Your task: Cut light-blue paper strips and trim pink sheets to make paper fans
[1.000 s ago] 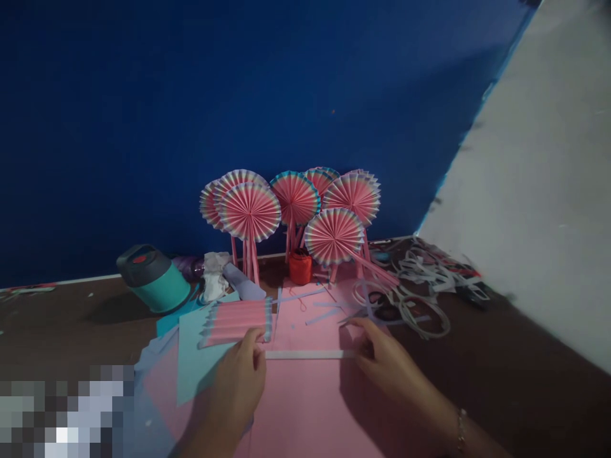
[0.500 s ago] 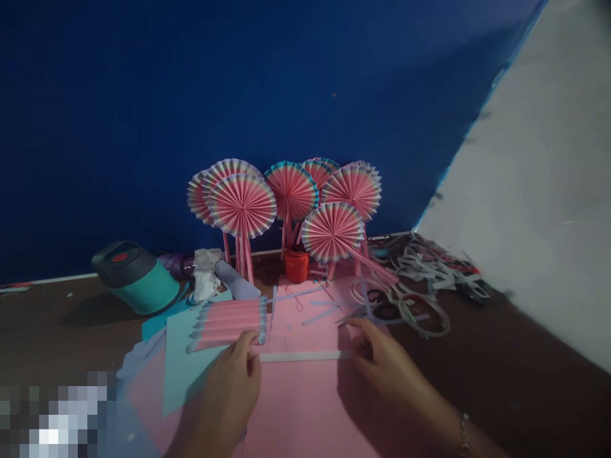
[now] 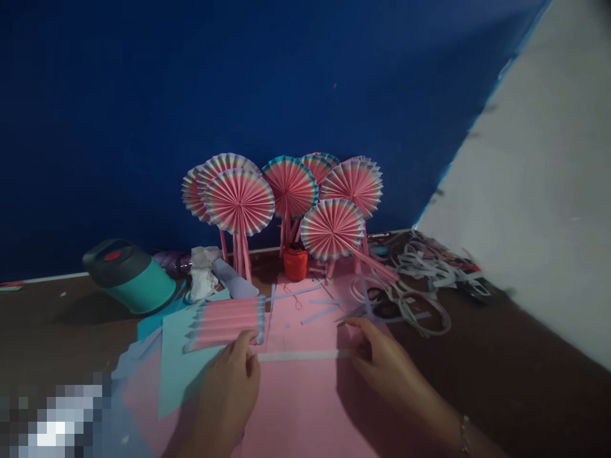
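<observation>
A pink sheet of paper (image 3: 296, 407) lies before me, with a narrow pale strip (image 3: 305, 355) along its far edge. My left hand (image 3: 233, 378) is closed at the left end of that edge, thumb and fingers pinching the sheet. At the right end my right hand (image 3: 382, 356) grips the same edge with curled fingers; its index finger reaches forward near a pair of scissors (image 3: 382, 307). Just beyond my left hand lies a pleated pink paper (image 3: 226, 321) with blue-edged ends. The fingertips' contact with the paper is partly hidden.
Several round pink paper fans (image 3: 238, 202) on stick handles stand against the blue wall. A red spool of thread (image 3: 296, 262) sits below them. A teal and grey container (image 3: 131, 277) lies at left. White paper scraps (image 3: 429, 264) pile up at right. Light blue sheets (image 3: 176, 362) lie at left.
The view has shifted slightly, so the fans and container appear a little higher and further left. Both hands keep nearly the same place on the sheet's edge.
</observation>
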`<state>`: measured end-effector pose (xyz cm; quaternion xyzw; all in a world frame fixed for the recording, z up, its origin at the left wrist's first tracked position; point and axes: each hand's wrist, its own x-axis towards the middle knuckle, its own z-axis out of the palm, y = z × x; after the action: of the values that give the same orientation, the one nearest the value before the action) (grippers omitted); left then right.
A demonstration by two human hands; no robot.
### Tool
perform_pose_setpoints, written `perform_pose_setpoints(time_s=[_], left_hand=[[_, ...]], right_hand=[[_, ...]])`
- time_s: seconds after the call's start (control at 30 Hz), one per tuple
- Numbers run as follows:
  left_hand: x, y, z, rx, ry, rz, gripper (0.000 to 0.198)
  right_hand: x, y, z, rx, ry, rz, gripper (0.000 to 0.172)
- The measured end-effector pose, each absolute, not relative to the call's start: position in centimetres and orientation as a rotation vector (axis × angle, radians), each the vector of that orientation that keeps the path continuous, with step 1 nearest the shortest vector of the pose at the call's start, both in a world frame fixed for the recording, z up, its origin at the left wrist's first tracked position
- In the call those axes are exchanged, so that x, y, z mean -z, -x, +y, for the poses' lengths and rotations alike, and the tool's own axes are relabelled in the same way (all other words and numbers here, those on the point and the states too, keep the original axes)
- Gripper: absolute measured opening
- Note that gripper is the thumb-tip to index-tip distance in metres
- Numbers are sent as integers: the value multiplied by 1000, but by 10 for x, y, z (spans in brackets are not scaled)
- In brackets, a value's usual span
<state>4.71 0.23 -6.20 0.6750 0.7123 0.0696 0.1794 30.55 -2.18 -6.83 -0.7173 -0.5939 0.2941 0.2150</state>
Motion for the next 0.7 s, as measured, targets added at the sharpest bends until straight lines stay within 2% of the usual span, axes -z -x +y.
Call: perform_pose_setpoints(time_s=[0.7], left_hand=[[67, -48, 4, -175, -1948, 2042, 36]], right_hand=[[68, -303, -22, -819, 1946, -1652, 52]])
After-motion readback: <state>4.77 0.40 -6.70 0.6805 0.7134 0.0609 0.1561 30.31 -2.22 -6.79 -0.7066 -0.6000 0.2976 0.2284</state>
